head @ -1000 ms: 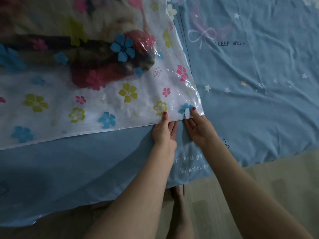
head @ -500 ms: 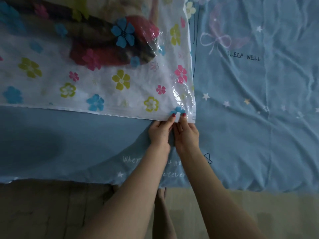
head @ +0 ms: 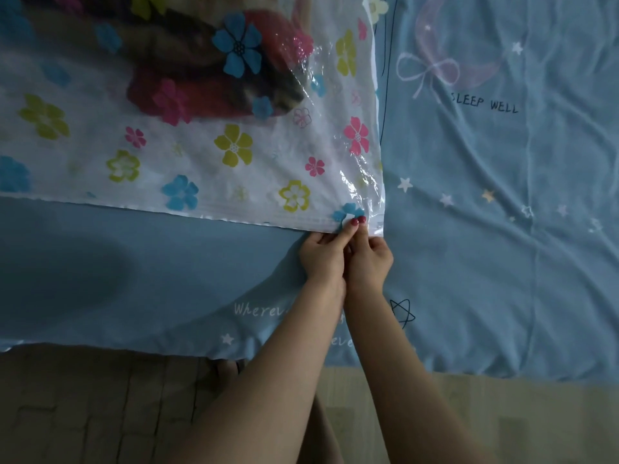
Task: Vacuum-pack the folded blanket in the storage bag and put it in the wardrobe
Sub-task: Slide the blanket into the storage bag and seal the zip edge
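Note:
A clear storage bag [head: 187, 155] printed with coloured flowers lies flat on the bed. Inside it, toward the far side, sits the folded blanket [head: 207, 72], dark with red and tan patches. My left hand [head: 323, 252] and my right hand [head: 368, 259] are side by side at the bag's near right corner. Both pinch the zip edge [head: 288, 222] there, thumbs on top with red nails. The small white slider clip is hidden under my fingers.
A light blue bed sheet [head: 502, 202] with stars, a bow and "SLEEP WELL" covers the bed. Its near edge hangs over a floor of pale tiles [head: 83, 406]. My bare foot [head: 231, 368] shows below the bed edge.
My hands came together at the bag's corner, and my fingers now cover the white clip that showed a second ago. The view shifted so the bag sits further right and lower.

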